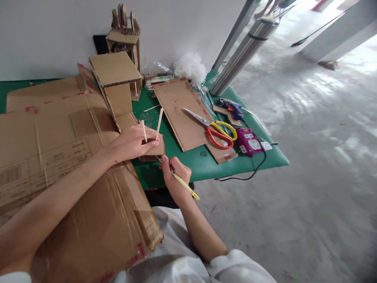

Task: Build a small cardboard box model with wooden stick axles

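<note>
My left hand (134,141) lies with its fingers flat over a small cardboard piece (160,148) near the table's front edge. Two pale wooden sticks, one on the left (143,130) and one on the right (159,122), stick up by its fingers; their lower ends are hidden. A slim yellow craft knife (185,184) is gripped in my right hand (178,177), its tip at the near edge of that piece. Behind my left hand stands a folded cardboard structure (116,68) with a flat top.
Large cardboard sheets (59,118) cover the left side. On the green table (188,167), scissors (216,129) lie on a cardboard panel (176,106). Further right are a glue gun (232,107) and a purple power strip (249,141) with a cord. A metal post (244,55) rises behind.
</note>
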Tool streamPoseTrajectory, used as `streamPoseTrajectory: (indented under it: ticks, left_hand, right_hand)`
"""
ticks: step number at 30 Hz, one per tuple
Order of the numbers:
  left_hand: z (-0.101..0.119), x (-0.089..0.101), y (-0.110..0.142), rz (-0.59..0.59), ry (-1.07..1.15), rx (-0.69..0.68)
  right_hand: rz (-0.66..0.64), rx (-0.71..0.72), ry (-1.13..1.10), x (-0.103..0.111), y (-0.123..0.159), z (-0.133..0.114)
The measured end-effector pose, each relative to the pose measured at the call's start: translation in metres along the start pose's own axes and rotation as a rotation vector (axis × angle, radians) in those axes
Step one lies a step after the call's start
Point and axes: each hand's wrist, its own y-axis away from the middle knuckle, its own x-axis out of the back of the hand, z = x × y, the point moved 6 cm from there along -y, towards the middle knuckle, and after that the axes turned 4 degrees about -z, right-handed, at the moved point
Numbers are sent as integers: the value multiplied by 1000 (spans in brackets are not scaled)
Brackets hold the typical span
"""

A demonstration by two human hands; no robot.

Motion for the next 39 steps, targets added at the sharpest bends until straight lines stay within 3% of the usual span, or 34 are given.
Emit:
streamPoseTrajectory:
  ticks: [39]
  left_hand:
    - [-5,0,-2,-73,8,113]
  right_hand:
    - [-32,-44,-60,-3,-1,5]
